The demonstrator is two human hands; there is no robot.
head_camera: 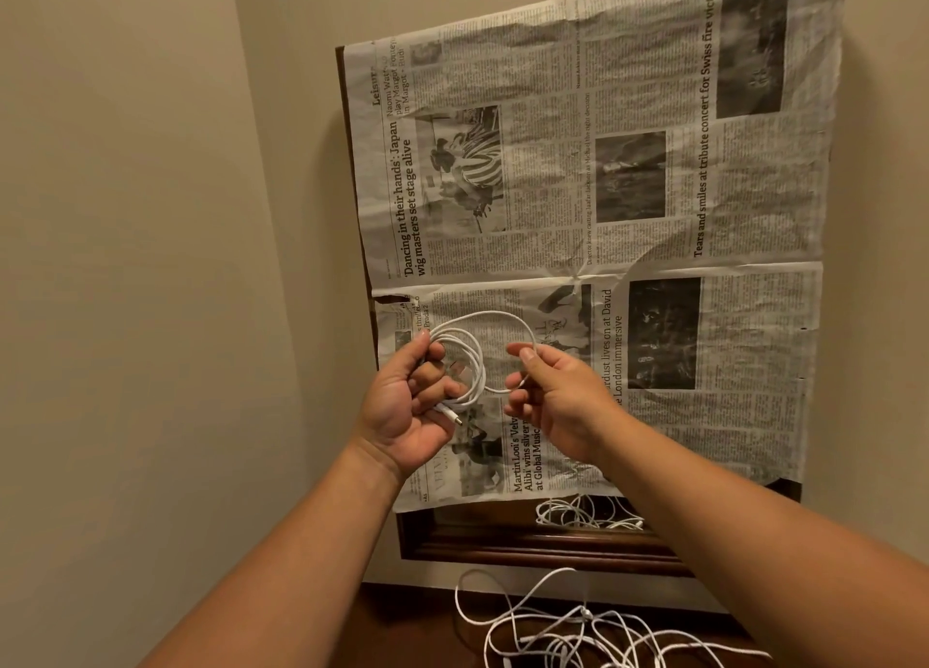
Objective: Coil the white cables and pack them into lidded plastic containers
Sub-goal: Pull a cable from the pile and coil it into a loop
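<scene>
1. Two hands working one white cable [470, 360] in mid-air above the newspaper-covered worktop [653, 189]. No lidded containers in view.

2. Left hand [409, 406] pinching the stacked loops: thumb on top, fingers [432, 381] curled underneath, clenched on the coil. One plug end [452, 415] poking out below the palm.

3. Right hand [553, 396] holding the free run of the same cable lightly between thumb and fingertips, guiding the outermost, widest loop [502, 318] toward the coil. Grip looking loose, suited to letting cable slide.

4. Judging step in hand: laying the last turns onto the coil. Roughly several turns already gathered; remaining tail appearing short.

5. Doing it well, as estimate:
   - matching each new loop to the size of those already held, since the outer loop is sitting larger than the rest;
   - letting the cable roll between right fingertips to shed twist rather than forcing it flat;
   - keeping the left pinch at one fixed point so turns are not fanning out;
   - wrapping or tucking the final tail to lock the bundle before packing.

6. Risk noting: loops springing apart if left grip is easing.

7. More white cables [578, 627] lying tangled at the near edge, another bunch [583, 514] just below the paper's edge, both awaiting coiling.
</scene>
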